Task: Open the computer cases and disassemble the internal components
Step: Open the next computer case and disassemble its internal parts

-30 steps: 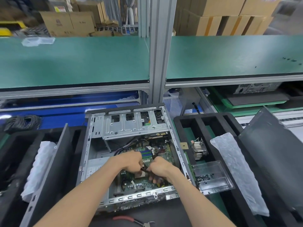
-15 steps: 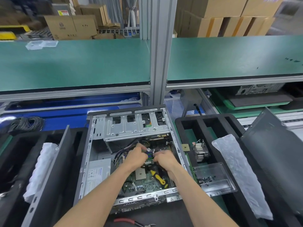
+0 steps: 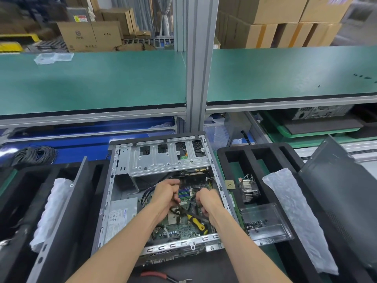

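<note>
Sheet steel, dull grey and punched with slots, is forming the open computer case (image 3: 165, 193) that is lying flat in front of me, its green motherboard (image 3: 183, 227) facing up. Both my hands are working inside it. My left hand (image 3: 166, 194) is curling its fingers tight around a bundle of thin black cables (image 3: 176, 210) that is looping down over the board. My right hand (image 3: 208, 202) is sitting just at three o'clock of the left, knuckles up and fingers folded under; what they are gripping I cannot tell. A screwdriver with a ribbed yellow-and-black handle (image 3: 196, 221) is lying on the board at six o'clock of my hands.

At twelve o'clock inside the case, a perforated drive cage (image 3: 163, 160) is spanning its width, and at nine o'clock a boxy power supply (image 3: 120, 216) is showing a white label. At three o'clock, black foam (image 3: 253, 152) with rectangular cut-outs is cradling a finned heatsink (image 3: 247, 190), a clear plastic tray (image 3: 263, 223) and a crinkled white bag (image 3: 295, 217). Red-handled pliers (image 3: 163, 277) are resting at six o'clock, near the bench edge.
</note>
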Demonstrator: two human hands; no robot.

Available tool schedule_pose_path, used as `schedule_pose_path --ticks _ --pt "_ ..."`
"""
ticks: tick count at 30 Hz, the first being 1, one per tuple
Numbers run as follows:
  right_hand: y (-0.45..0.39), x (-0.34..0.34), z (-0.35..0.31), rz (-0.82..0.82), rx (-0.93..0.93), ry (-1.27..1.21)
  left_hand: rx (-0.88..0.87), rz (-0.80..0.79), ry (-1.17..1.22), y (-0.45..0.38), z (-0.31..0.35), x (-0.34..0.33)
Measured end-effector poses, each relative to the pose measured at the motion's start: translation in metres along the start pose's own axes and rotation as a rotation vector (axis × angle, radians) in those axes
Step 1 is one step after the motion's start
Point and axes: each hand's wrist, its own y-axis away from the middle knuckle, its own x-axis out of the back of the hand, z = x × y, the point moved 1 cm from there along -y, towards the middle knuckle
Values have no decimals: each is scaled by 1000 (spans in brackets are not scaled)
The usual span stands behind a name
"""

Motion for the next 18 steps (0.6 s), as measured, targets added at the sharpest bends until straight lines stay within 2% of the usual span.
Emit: schedule_pose_path --ticks 3,6,9,13,16,18 --pt "5 -3 -8 -43 -19 -35 63 -17 59 6 3 10" --pt "6 -6 -12 -130 -74 -116 121 -67 -32 13 6 17" --pt "9 -7 -10 -238 10 -150 137 -96 -127 20 7 21" --pt "18 -8 -9 -332 102 -142 70 -131 -132 27 9 23" --pt "27 -8 -13 -271 214 -50 -21 -221 -197 37 12 26" --pt "36 -6 -20 -255 299 -77 -73 -341 -246 39 11 32"
